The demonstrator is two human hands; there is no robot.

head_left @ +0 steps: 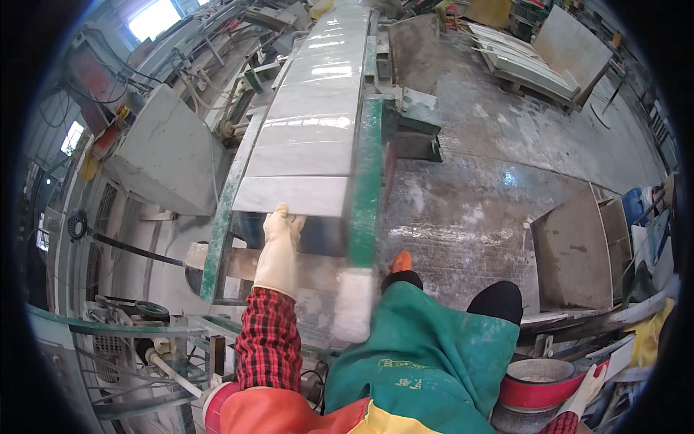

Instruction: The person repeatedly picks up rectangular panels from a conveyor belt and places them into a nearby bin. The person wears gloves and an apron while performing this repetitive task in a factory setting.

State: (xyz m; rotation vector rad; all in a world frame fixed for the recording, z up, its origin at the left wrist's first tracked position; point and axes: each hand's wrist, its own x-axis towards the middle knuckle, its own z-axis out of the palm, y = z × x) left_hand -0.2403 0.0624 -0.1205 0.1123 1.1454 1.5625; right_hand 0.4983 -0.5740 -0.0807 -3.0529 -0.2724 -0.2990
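A row of wet white marble slabs (311, 137) lies along a roller conveyor with green side rails (365, 181). At the near end is the closest marble slab (293, 194), its front edge jutting over a dark gap. My left hand (280, 242), in a cream rubber glove, grips that front edge, with fingertips showing on top; the underside of the grip is hidden. Far off at the lower right, my right hand (587, 390), gloved alike, has its fingers stretched out beside a red-banded bucket (538, 390). Nothing shows in it.
A whitish padded block (353, 305) sits on the right rail's near end. Left of the conveyor stands a large grey machine housing (170, 152). Brown boards (575, 249) lean at the right, and a pallet of pale strips (524, 58) rests on the wet floor.
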